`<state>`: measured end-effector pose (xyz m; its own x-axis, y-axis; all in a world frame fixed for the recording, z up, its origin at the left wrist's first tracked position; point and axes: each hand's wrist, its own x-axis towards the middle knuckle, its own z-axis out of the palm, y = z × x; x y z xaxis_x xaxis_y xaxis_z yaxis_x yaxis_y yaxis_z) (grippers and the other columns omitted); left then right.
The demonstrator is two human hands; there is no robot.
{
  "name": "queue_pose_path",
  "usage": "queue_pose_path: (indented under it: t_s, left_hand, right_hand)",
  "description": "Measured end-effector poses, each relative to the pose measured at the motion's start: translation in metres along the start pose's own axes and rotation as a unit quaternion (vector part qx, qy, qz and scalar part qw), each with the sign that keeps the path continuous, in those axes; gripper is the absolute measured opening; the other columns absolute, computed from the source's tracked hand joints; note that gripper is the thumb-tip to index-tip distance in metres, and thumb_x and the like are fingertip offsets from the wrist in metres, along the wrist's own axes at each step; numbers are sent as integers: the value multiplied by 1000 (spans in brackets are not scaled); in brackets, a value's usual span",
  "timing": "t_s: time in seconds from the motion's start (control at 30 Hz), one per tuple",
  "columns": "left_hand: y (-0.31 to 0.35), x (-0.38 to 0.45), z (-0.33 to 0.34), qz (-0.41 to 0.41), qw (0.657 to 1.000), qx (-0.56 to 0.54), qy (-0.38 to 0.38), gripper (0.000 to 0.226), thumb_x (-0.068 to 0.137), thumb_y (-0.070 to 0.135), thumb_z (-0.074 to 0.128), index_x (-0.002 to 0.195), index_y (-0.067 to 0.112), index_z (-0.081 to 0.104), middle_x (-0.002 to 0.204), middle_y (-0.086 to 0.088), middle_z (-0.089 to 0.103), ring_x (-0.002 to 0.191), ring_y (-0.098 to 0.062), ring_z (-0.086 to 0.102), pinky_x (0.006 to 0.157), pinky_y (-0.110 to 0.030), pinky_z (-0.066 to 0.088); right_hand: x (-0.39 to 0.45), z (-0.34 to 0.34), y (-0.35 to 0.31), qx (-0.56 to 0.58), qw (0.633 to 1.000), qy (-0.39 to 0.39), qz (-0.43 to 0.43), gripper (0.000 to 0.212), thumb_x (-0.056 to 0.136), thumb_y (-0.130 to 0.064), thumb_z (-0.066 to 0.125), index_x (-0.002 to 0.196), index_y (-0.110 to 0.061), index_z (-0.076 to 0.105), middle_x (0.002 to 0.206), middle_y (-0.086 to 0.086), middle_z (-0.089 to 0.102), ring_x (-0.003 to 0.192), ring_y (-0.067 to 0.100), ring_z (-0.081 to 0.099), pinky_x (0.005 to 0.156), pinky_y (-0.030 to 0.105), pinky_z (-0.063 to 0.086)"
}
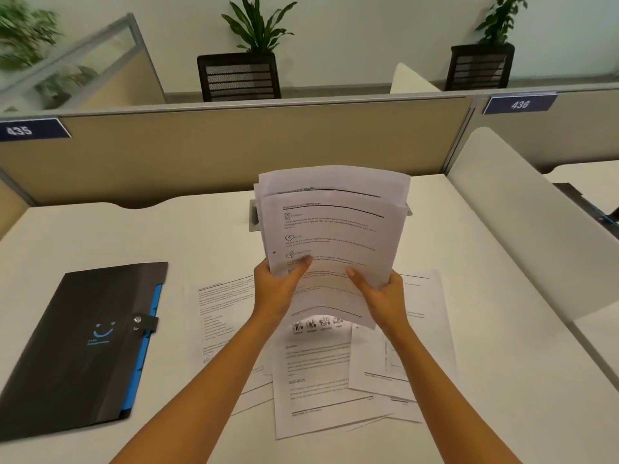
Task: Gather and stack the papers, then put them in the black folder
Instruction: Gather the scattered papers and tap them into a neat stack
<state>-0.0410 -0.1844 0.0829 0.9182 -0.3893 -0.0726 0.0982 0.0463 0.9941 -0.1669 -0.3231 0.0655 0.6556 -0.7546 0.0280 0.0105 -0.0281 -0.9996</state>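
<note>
Head view, near to far. Two bare forearms reach in from 6 o'clock. Loose papers [321, 373] lie overlapping and askew on the white, matte desk [502, 380], directly under the hands; printed text, flat, corners fanned toward 5 and 7 o'clock. Left hand [276, 289] and right hand [382, 296] each pinch a lower corner of a held sheaf [331, 229], thumbs on the front face, fingers behind. Sheaf is lifted clear of the desk, tilted up, top edges uneven and slightly curled. Black folder [80, 346] lies closed at 9 o'clock, well apart from the papers; smooth dark cover, blue edge strip, snap tab, smiley logo. Bare desk between folder and papers, and more at 3 o'clock up to a white rounded side panel [522, 222]. Behind the sheaf, a grey cable tray [253, 217] is set in the desk. At 12 o'clock, a tan fabric partition [251, 152] with number plates 435 [20, 130] and 436 [520, 104]; beyond, two black mesh chairs [238, 77] and potted plants [258, 25].
</note>
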Motion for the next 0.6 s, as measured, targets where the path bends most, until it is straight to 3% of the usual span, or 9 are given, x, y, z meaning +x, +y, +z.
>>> queue_pose_path:
  t_s: [0.13, 0.3, 0.4, 0.6]
  left_hand:
    - [12, -8, -8, 64, 998, -5, -2, 35, 71, 33, 85, 102, 35, 69, 98, 9, 74, 92, -16, 70, 68, -26, 61]
    - [24, -17, -20, 132, 991, 12, -32, 34, 65, 50, 83, 96, 50, 69, 96, 18, 73, 89, -5, 70, 62, -18, 57]
    - [28, -19, -19, 128, 991, 23, -33, 33, 64, 58, 77, 94, 59, 65, 91, 25, 71, 88, -1, 68, 56, -13, 53]
    - [32, -23, -12, 111, 993, 16, -39, 28, 68, 46, 80, 90, 59, 66, 87, 23, 72, 83, -1, 69, 54, -15, 54]
  right_hand:
    - [-7, 5, -16, 7, 999, -11, -48, 33, 72, -49, 80, 102, -53, 67, 99, -19, 74, 92, 7, 71, 66, 19, 58]
    - [-12, 0, -19, -2, 998, -11, -67, 44, 64, -49, 85, 104, -47, 67, 101, -17, 74, 93, 6, 71, 67, 22, 60]
    - [-14, 1, -19, -5, 999, -10, -51, 46, 65, -43, 84, 108, -40, 66, 98, -15, 75, 90, 9, 72, 67, 26, 62]
    - [-15, 3, -23, 5, 999, -10, -45, 38, 68, -40, 80, 104, -40, 66, 92, -17, 75, 87, 12, 73, 65, 27, 62]
